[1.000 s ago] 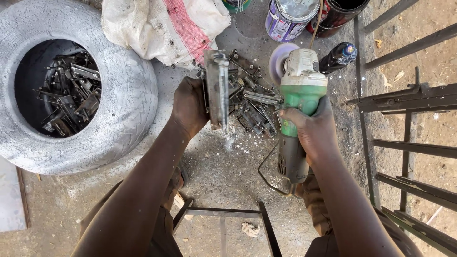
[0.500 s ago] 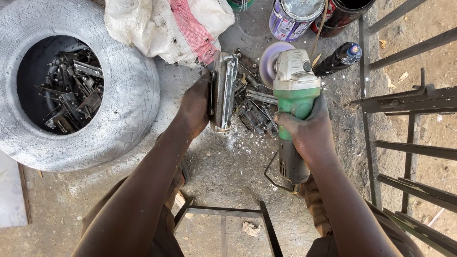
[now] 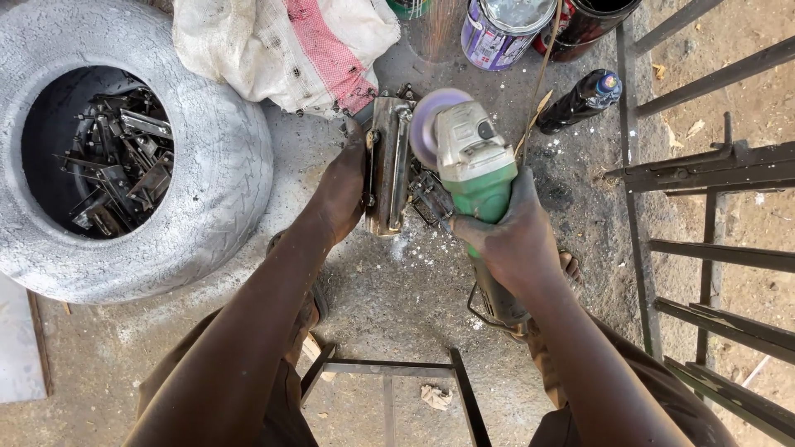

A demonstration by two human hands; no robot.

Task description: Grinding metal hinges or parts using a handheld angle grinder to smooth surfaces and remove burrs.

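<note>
My left hand (image 3: 341, 192) grips a long metal bracket piece (image 3: 387, 165) and holds it on edge on the concrete floor. My right hand (image 3: 507, 238) is wrapped around the green body of an angle grinder (image 3: 469, 162). The grinder's purple disc (image 3: 431, 126) spins against the top end of the metal piece, and sparks stream away from it toward the top of the view. A small pile of similar metal parts (image 3: 429, 199) lies under the grinder, mostly hidden by it.
A white-painted tyre (image 3: 217, 192) at left holds several metal parts (image 3: 116, 170). A white and red sack (image 3: 286, 50), a purple paint tin (image 3: 503, 31), a dark can (image 3: 590, 18) and a dark bottle (image 3: 578, 101) lie ahead. Metal railing frames (image 3: 712, 240) lie at right, a metal frame (image 3: 389, 381) below.
The grinder has swung left and forward, bringing its disc onto the top end of the metal piece. Sparks now fly. My left hand still holds the piece on edge.
</note>
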